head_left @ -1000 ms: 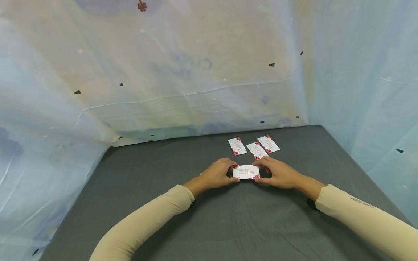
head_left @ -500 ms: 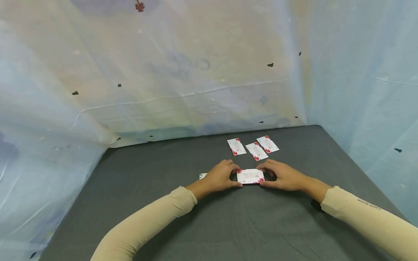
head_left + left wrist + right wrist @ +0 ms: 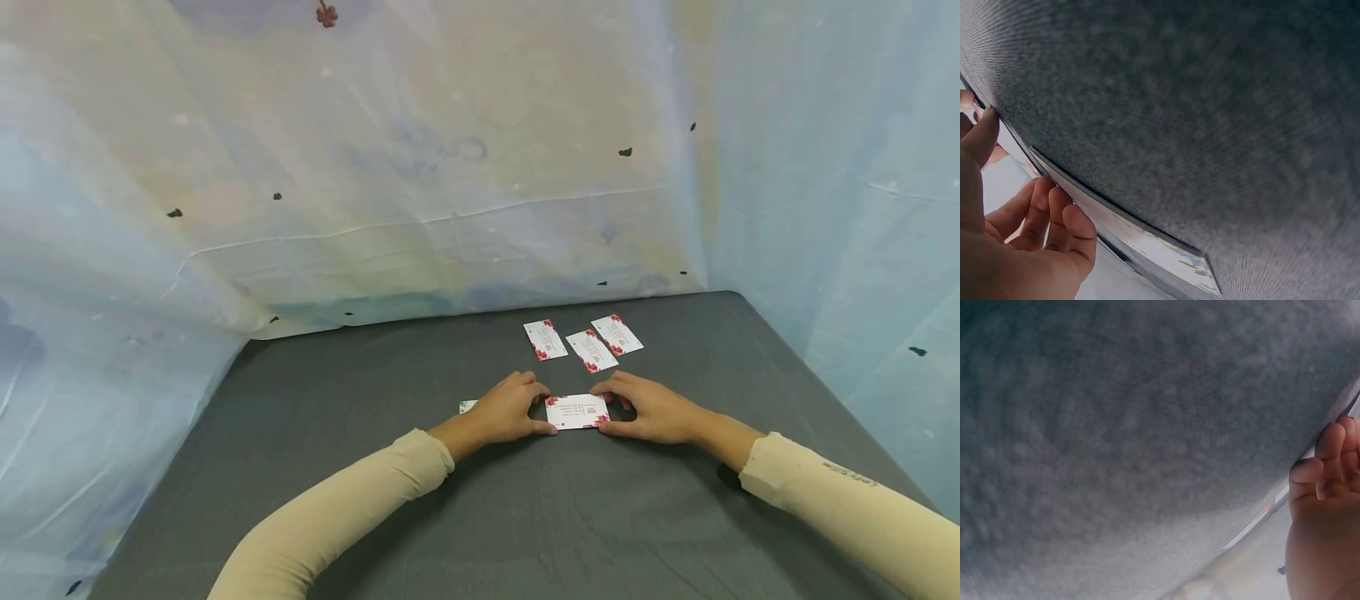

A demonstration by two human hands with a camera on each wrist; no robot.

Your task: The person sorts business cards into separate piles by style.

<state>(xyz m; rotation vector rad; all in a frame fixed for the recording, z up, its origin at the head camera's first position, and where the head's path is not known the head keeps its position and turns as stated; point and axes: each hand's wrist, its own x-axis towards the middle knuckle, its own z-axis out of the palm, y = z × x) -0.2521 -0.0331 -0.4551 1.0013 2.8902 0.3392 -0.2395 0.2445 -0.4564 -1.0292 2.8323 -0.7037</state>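
Note:
A white business card [image 3: 577, 412] with red and purple flowers at its corners lies between my two hands, on or just at the grey table in the head view. My left hand [image 3: 510, 408] holds its left end between thumb and fingers. At the right end, the thumb and fingers of my right hand [image 3: 651, 408] grip the corners. Another card [image 3: 467, 406] with a green pattern is mostly hidden behind the left hand; in the left wrist view this green-patterned card [image 3: 1147, 244] lies beneath the curled fingers. The right wrist view shows only part of the right hand [image 3: 1329, 487].
Three white cards with red flowers lie farther back: a left one [image 3: 545, 340], a middle one [image 3: 592, 351] and a right one [image 3: 617, 334]. The grey cloth-covered table [image 3: 360, 367] ends at a pale patterned curtain [image 3: 450, 250].
Both hands have brought the held card slightly right and toward me, lower to the table. The green-patterned card has come into sight left of the left hand. The three back cards stay put.

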